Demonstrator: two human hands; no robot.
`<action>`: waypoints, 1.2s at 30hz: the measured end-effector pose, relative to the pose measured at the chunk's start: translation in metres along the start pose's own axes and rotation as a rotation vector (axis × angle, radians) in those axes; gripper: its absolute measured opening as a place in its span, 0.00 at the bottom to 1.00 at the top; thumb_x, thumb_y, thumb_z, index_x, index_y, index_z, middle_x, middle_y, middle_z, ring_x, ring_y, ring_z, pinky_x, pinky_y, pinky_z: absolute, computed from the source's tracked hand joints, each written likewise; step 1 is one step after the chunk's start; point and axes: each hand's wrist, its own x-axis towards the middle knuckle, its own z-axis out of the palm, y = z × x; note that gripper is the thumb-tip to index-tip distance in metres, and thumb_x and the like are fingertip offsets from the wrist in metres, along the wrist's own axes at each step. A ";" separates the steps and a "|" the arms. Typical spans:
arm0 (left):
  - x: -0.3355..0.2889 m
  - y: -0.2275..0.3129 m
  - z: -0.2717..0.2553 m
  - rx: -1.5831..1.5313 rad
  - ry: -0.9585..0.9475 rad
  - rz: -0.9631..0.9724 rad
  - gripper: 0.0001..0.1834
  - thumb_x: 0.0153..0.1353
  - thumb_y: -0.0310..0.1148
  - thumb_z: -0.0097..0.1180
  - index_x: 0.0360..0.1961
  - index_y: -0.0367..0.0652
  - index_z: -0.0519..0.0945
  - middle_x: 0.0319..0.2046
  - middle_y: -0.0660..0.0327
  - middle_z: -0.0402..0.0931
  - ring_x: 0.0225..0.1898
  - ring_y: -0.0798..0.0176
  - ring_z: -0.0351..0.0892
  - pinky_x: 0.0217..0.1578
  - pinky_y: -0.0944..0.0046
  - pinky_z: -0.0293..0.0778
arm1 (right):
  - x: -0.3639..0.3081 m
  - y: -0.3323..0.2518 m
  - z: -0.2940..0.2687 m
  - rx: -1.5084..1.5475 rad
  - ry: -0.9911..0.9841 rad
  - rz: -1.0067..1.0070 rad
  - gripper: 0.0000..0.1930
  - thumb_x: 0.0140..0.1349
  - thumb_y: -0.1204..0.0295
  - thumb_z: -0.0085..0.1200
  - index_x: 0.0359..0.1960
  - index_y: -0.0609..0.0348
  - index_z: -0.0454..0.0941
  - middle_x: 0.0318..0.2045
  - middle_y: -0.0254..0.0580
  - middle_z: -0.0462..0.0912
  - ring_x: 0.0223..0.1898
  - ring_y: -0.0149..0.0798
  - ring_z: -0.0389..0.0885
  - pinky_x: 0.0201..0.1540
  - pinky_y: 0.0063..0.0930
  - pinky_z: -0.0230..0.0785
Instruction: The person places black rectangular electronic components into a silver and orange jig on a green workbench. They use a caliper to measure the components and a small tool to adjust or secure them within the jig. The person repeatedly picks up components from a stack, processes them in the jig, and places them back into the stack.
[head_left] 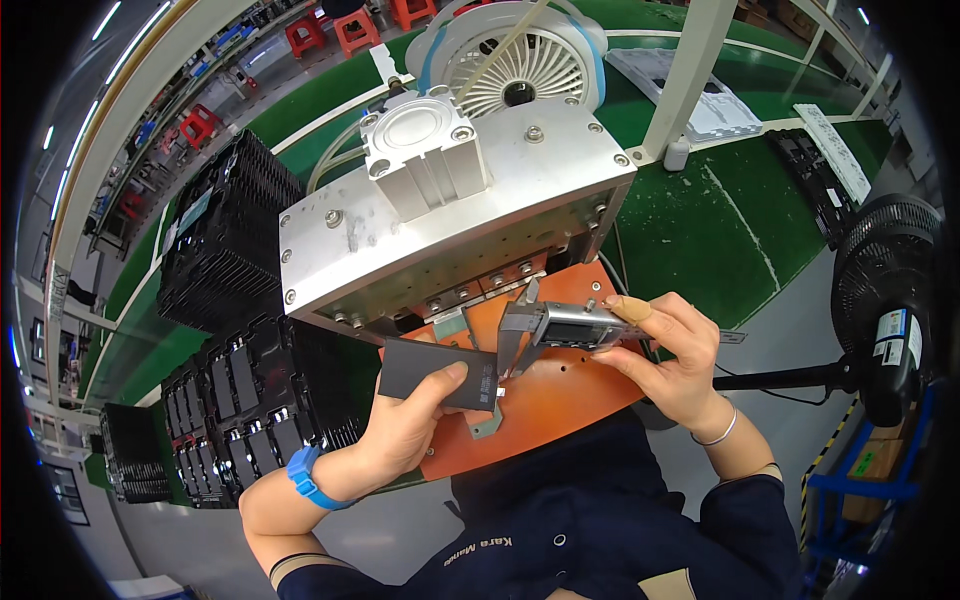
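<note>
My left hand (412, 425) pinches a flat black battery (425, 370), thumb on top. Small print and a little white tab show at the battery's right end. Closed around the body of a digital caliper (572, 328) is my right hand (678, 350), with a tan covering on one finger. The caliper's jaws point left and lie right at the battery's right edge; whether they touch it I cannot tell. Both things are held over an orange base plate (560, 400), in front of a silver metal press (450, 240).
An air cylinder (425, 150) tops the press, and a white fan (515, 70) stands behind it. Stacked black trays (235, 390) fill the left side, some holding dark flat pieces. At right are a black fan (885, 290) and a green bench top (700, 220).
</note>
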 end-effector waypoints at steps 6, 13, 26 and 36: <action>0.001 -0.001 -0.003 -0.007 -0.028 0.008 0.11 0.64 0.28 0.51 0.44 0.32 0.71 0.42 0.44 0.79 0.42 0.52 0.83 0.38 0.56 0.84 | 0.000 0.004 0.005 -0.001 0.019 -0.040 0.23 0.42 0.66 0.73 0.44 0.56 0.85 0.22 0.31 0.76 0.20 0.29 0.72 0.23 0.21 0.64; 0.002 0.002 0.000 0.017 -0.025 0.024 0.15 0.64 0.28 0.52 0.48 0.31 0.70 0.43 0.42 0.79 0.44 0.51 0.83 0.38 0.56 0.84 | -0.001 0.010 0.008 -0.032 0.052 -0.124 0.24 0.42 0.64 0.72 0.44 0.55 0.85 0.23 0.31 0.77 0.20 0.29 0.72 0.22 0.21 0.63; 0.002 0.001 -0.003 0.018 -0.055 -0.013 0.14 0.64 0.29 0.51 0.47 0.31 0.71 0.40 0.45 0.80 0.41 0.53 0.83 0.36 0.57 0.84 | 0.001 0.009 0.006 -0.017 0.070 -0.128 0.24 0.41 0.66 0.72 0.44 0.56 0.84 0.24 0.31 0.78 0.20 0.29 0.73 0.22 0.21 0.64; -0.001 -0.002 -0.002 0.025 -0.009 0.022 0.13 0.64 0.30 0.53 0.44 0.29 0.74 0.40 0.47 0.80 0.39 0.55 0.83 0.35 0.57 0.84 | -0.006 0.004 0.005 -0.013 0.049 -0.144 0.23 0.40 0.65 0.73 0.42 0.56 0.85 0.25 0.32 0.78 0.21 0.30 0.73 0.22 0.22 0.63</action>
